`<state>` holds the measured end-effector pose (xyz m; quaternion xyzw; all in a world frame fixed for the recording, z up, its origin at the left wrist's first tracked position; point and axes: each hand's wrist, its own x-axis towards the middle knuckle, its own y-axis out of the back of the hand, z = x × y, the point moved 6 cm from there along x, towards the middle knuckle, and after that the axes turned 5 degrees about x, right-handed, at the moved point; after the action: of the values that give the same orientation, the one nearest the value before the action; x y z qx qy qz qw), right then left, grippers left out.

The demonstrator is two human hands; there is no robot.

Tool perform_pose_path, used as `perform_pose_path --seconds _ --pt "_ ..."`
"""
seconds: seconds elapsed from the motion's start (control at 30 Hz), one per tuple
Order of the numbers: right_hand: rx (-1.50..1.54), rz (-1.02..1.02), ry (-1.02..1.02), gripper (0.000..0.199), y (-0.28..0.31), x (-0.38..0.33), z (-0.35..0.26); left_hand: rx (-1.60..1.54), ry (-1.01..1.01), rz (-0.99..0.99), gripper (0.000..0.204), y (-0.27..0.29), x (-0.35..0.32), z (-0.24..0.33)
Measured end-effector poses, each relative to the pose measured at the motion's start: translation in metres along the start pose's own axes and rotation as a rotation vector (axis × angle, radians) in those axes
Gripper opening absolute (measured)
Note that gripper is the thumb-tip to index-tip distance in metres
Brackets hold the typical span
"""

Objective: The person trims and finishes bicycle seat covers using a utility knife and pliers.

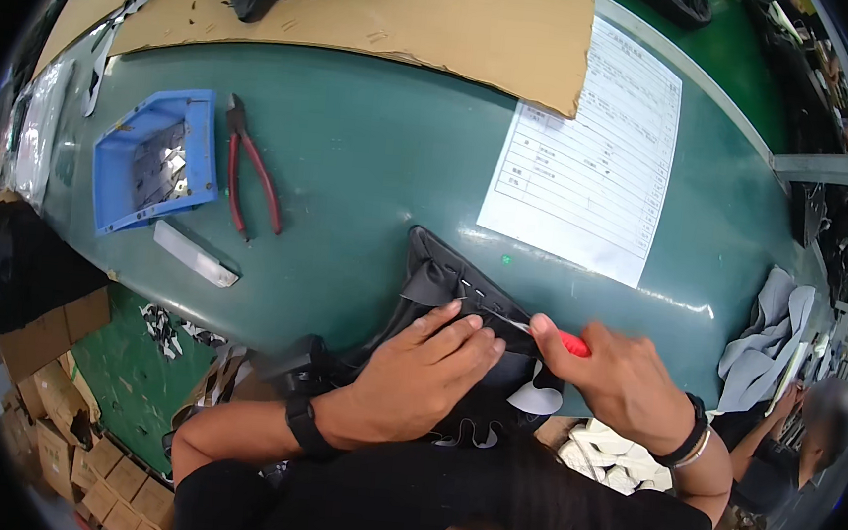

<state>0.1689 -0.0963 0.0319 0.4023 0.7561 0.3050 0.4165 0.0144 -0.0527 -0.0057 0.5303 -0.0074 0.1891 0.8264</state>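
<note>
A black leather-like cover [442, 284] lies at the table's near edge, with a row of small metal staples or clips along its far border. My left hand [426, 370] presses on it with fingers stretched out flat. In my right hand [624, 380] is a red-handled tool [573, 345], gripped in a closed fist with the thumb along it. Its thin metal shaft points left onto the cover's border, close to my left fingertips. Whether the tip is a blade or a point cannot be made out. A pale flap [535, 400] hangs below the cover.
On the green table [373, 151] are a blue bin [102, 180] with small metal pieces, red-handled cutting pliers [235, 165], a pale metal strip [196, 253] and a printed sheet [592, 149]. Cardboard [413, 25] covers the far side. Grey fabric [765, 332] lies right; another person [777, 457] sits beyond.
</note>
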Motion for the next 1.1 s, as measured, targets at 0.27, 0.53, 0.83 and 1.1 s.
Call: perform_pose_path --seconds 0.27,0.53,0.83,1.1 --pt "0.125 0.031 -0.266 0.064 -0.037 -0.072 0.011 -0.003 -0.054 -0.037 0.03 0.01 0.037 -0.006" --pt "0.16 0.116 -0.279 0.06 -0.031 -0.066 0.022 -0.358 0.024 0.023 0.011 0.001 0.042 -0.013" --pt "0.256 0.084 -0.181 0.055 -0.007 -0.041 0.032 -0.206 0.112 -0.067 0.024 -0.003 0.04 -0.003" --pt "0.219 0.121 -0.244 0.059 -0.041 -0.079 0.028 -0.973 0.026 0.073 0.03 0.035 0.045 -0.039"
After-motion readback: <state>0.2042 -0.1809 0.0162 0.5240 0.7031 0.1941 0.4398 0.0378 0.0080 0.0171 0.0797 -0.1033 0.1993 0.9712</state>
